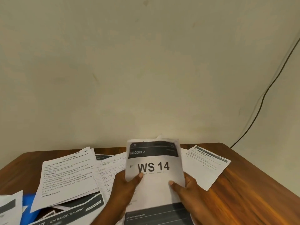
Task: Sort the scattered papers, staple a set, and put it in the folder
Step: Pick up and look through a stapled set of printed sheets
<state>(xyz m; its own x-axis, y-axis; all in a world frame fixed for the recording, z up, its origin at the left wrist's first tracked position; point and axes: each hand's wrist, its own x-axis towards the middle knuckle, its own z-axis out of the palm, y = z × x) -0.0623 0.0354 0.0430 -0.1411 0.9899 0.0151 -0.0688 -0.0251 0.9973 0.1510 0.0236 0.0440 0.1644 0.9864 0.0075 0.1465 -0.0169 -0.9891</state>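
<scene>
My left hand [125, 189] and right hand [186, 190] pinch "WS 14" sheet set [154, 169] at lower sides, thumbs on front; set tilted up, long axis running away from me, header far; fingers behind hidden; blue folder [30, 207] left of grip, mostly buried under scattered papers [68, 174]; bottom edge cut off.

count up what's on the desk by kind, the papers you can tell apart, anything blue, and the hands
Papers told apart: 7, counting the WS 14 stack as one, with the task sheet, handwritten sheet, Organize sheet, Entrance/Balcony sheet, a dark-headed sheet, and a corner sheet
Blue item: 1, mostly covered
Hands: 2, left hand, right hand
Total: 10
</scene>
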